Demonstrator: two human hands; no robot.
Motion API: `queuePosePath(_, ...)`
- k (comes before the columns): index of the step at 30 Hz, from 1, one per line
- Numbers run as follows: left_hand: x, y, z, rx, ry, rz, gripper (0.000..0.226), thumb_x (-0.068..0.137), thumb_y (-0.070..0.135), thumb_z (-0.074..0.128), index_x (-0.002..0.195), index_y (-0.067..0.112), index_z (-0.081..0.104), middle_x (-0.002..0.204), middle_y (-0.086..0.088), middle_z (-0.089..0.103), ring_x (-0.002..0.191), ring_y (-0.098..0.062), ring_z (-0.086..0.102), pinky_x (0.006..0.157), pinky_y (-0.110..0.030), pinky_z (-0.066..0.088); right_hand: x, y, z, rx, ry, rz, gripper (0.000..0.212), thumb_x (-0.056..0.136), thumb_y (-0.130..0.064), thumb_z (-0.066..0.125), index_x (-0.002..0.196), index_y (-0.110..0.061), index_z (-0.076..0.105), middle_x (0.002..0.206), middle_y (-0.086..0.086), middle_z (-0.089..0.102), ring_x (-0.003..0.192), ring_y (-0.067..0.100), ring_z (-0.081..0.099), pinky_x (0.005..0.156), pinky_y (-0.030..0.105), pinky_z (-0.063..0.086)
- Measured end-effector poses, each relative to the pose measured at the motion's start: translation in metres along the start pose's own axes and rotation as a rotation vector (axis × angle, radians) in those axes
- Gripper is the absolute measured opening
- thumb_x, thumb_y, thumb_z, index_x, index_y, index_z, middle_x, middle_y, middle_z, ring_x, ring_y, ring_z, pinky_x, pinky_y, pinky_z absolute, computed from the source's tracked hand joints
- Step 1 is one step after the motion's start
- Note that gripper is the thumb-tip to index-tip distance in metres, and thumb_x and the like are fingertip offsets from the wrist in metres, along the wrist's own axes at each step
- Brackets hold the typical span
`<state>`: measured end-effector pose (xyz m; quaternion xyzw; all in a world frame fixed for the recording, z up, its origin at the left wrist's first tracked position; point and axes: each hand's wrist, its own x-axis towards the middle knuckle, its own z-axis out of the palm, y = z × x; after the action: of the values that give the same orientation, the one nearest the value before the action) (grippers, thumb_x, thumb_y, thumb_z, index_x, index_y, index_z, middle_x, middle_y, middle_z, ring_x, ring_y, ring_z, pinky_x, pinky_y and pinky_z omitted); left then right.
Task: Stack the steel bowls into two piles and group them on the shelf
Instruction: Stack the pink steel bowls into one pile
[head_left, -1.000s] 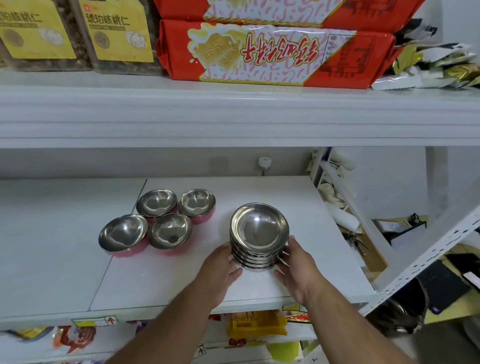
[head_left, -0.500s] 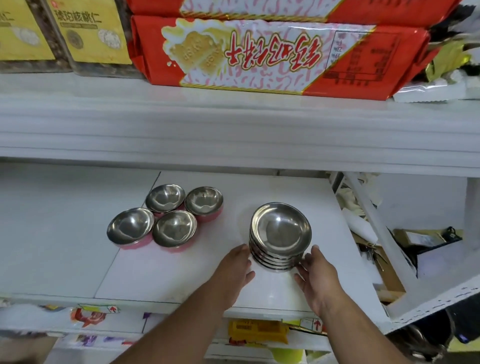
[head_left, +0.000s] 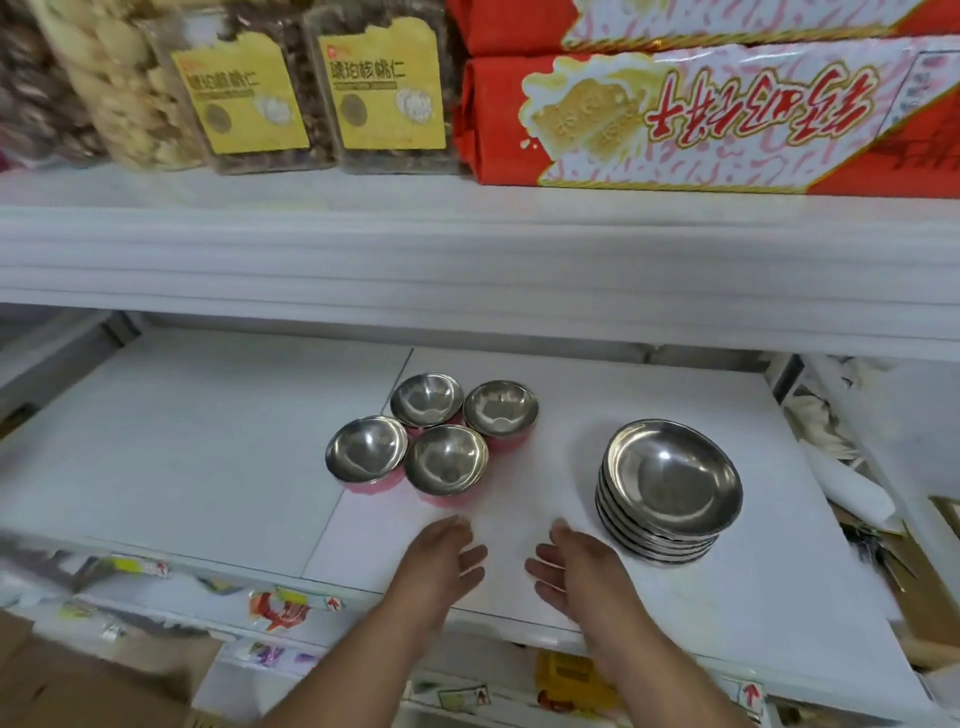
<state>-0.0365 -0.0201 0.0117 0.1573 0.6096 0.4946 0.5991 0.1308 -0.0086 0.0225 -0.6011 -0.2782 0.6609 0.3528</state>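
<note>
Steel bowls sit on the white shelf (head_left: 208, 467): a stack of wide bowls (head_left: 670, 493) at centre right, four small pink-sided bowls (head_left: 431, 436) clustered at centre. Below them, the left hand (head_left: 447, 558) and right hand (head_left: 576, 566) hover open and empty, palms facing each other.

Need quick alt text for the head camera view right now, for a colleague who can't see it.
Both hands, left hand and right hand, hover open and empty over the white shelf. Right of them stands a stack of steel bowls; behind the left hand cluster four small pink-based bowls.
</note>
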Motion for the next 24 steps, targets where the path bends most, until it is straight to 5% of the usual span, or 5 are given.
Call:
queuePosePath(5,0.020,0.036,-0.080,-0.065,0.167,0.075,0.021,0.102,0.008,0.045,0.121,0.005,0.054,0.113,-0.017,0.063,0.099,-0.030,0.066,0.092,-0.044,0.053,0.016,-0.013,0.046,0.097,0.008,0.035,0.026,0.106,-0.033,0.054,0.122,-0.012,0.054,0.118,0.014,0.065,0.101,0.031,0.073,0.089,0.044,0.060)
queuePosePath(9,0.052,0.066,-0.134,-0.058,0.289,0.140,0.021,0.100,0.011,0.051,0.117,0.004,0.060,0.099,-0.011,0.063,0.088,-0.025,0.065,0.075,-0.035,0.055,0.028,-0.013,0.088,0.049,0.075,0.015,0.024,0.107,-0.031,0.052,0.121,-0.012,0.057,0.111,0.011,0.066,0.093,0.028,0.073,0.083,0.045,0.062)
queuePosePath(13,0.086,0.082,-0.163,-0.038,0.186,0.060,0.029,0.095,0.023,0.066,0.119,0.010,0.056,0.104,-0.008,0.059,0.094,-0.028,0.064,0.074,-0.038,0.058,0.037,-0.010,0.119,0.017,0.088,-0.031,0.030,0.105,-0.024,0.048,0.107,0.000,0.066,0.084,0.018,0.066,0.081,0.031,0.049,0.057,0.033,0.038)
queuePosePath(17,0.099,0.093,-0.169,0.065,0.062,-0.017,0.039,0.092,0.029,0.068,0.123,0.018,0.048,0.112,-0.010,0.057,0.097,-0.032,0.069,0.073,-0.043,0.062,0.035,-0.009,0.137,-0.037,0.137,-0.014,0.024,0.102,-0.016,0.049,0.083,-0.010,0.061,0.084,0.027,0.070,0.080,0.032,0.052,0.057,0.031,0.040)
queuePosePath(24,0.108,0.102,-0.168,0.173,-0.072,0.011,0.023,0.098,0.022,0.058,0.117,0.009,0.062,0.103,-0.015,0.067,0.086,-0.031,0.074,0.062,-0.035,0.063,0.049,-0.011,0.149,-0.079,0.204,-0.001,0.028,0.103,-0.020,0.045,0.086,-0.008,0.063,0.086,0.017,0.065,0.077,0.033,0.063,0.073,0.042,0.046)
